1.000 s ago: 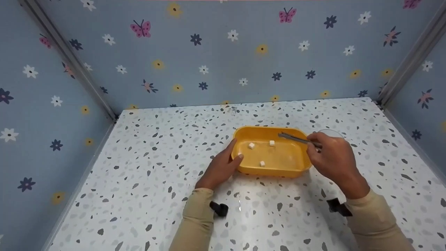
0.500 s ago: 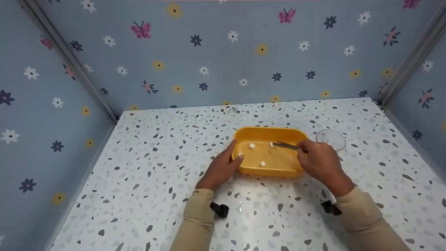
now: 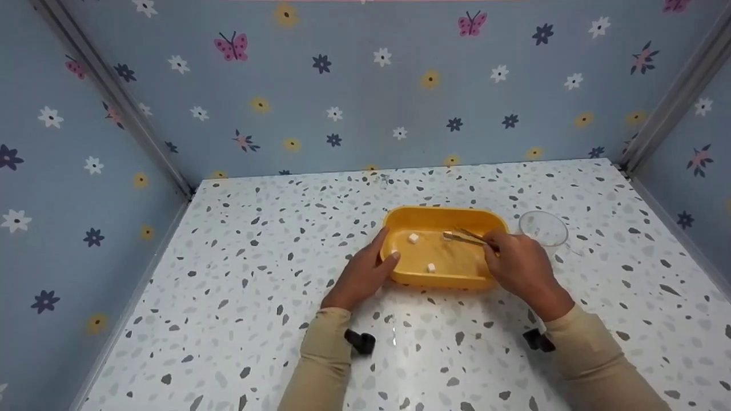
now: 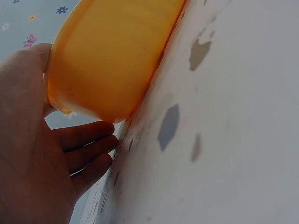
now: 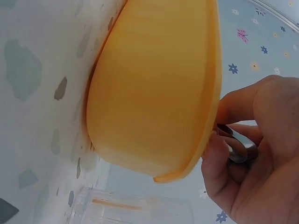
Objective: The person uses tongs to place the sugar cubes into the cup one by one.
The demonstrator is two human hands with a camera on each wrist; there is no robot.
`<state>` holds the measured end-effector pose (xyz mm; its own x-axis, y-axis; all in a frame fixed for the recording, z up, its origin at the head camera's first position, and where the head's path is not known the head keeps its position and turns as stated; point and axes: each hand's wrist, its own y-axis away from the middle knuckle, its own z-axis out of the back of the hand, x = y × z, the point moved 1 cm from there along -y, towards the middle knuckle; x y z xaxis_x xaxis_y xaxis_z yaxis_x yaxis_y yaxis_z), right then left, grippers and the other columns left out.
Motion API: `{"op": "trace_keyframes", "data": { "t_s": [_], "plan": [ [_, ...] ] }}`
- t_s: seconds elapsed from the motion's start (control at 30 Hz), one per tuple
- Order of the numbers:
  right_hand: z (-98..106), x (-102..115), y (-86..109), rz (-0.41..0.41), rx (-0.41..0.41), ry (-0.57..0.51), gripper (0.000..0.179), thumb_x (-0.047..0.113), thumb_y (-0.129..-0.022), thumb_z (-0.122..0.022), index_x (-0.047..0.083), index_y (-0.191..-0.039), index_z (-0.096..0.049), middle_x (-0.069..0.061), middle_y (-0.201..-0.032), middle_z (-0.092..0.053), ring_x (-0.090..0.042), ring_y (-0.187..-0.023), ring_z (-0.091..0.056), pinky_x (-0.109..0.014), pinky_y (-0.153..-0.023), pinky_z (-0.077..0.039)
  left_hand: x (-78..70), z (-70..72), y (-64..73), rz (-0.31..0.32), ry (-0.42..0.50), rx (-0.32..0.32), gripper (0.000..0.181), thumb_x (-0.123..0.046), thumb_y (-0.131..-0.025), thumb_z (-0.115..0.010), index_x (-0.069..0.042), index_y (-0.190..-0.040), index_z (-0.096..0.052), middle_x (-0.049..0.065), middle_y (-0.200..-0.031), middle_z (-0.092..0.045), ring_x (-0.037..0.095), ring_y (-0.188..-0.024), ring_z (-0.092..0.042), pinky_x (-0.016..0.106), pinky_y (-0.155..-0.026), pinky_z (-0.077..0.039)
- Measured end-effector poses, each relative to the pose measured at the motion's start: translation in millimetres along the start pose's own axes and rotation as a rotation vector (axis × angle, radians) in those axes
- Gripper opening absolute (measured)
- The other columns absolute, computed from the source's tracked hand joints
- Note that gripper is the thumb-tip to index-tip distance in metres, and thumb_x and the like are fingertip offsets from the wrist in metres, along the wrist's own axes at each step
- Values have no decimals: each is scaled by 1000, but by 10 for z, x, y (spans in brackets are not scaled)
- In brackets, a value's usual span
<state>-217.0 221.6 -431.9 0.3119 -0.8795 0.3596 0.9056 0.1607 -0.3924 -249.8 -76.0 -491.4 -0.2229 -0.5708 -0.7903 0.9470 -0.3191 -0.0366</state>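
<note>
My left hand [image 3: 361, 273] grips the left end of a yellow plastic tub [image 3: 442, 281], thumb over the rim and fingers along the outside wall [image 4: 112, 56]. With my right hand [image 3: 522, 268] I pinch small metal tongs [image 3: 468, 238], their rounded bend tucked inside the hand in the right wrist view. The two tong arms are spread apart inside the tub, one tip at a white cube [image 3: 447, 234]. Other white cubes lie on the tub floor: one [image 3: 413, 238] at the left, one [image 3: 431, 267] near the front wall, and one [image 3: 394, 252] by my left thumb.
A clear cup [image 3: 543, 213] with a handle stands right of the tub, just behind my right hand. Its transparent wall [image 5: 135, 210] shows in the right wrist view. The speckled white tabletop [image 3: 274, 257] is bounded by blue flowered panels [image 3: 365, 85].
My right hand has moved left and lowered the tongs from the tub's back wall to the white cube. The tong arms have since spread. My left hand and the tub have stayed put.
</note>
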Motion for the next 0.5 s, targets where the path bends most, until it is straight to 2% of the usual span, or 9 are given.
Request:
{"op": "trace_keyframes", "data": {
  "t_s": [0.17, 0.33, 0.5],
  "plan": [
    [-41, -13, 1, -7, 38, -9, 17, 7, -92, -68, -3, -105, -73, -16, -90, -73, -27, -70, -64, -46, -66, -55, -2, 1, 4, 7, -10, 1, 73, -58, -101, -45, -33, -162, -14, -1, -162, -29, 21, -144, -34, 41, -117, -27],
    [-59, -25, 3, -14, 63, -10, 18, 7, -93, -67, -3, -105, -73, -12, -83, -71, -23, -63, -56, -40, -59, -49, 3, -10, -7, 25, -12, 5, 72, -60, -100, -44, -37, -161, -14, -4, -162, -30, 18, -143, -35, 40, -116, -30],
    [-81, -25, -2, -38, 91, -12, 18, 9, -93, -68, -2, -106, -74, -10, -82, -70, -22, -61, -54, -36, -57, -46, 15, -16, -4, 32, -14, 3, 72, -61, -100, -44, -38, -161, -14, -3, -161, -31, 19, -143, -36, 40, -115, -30]
  ]
}}
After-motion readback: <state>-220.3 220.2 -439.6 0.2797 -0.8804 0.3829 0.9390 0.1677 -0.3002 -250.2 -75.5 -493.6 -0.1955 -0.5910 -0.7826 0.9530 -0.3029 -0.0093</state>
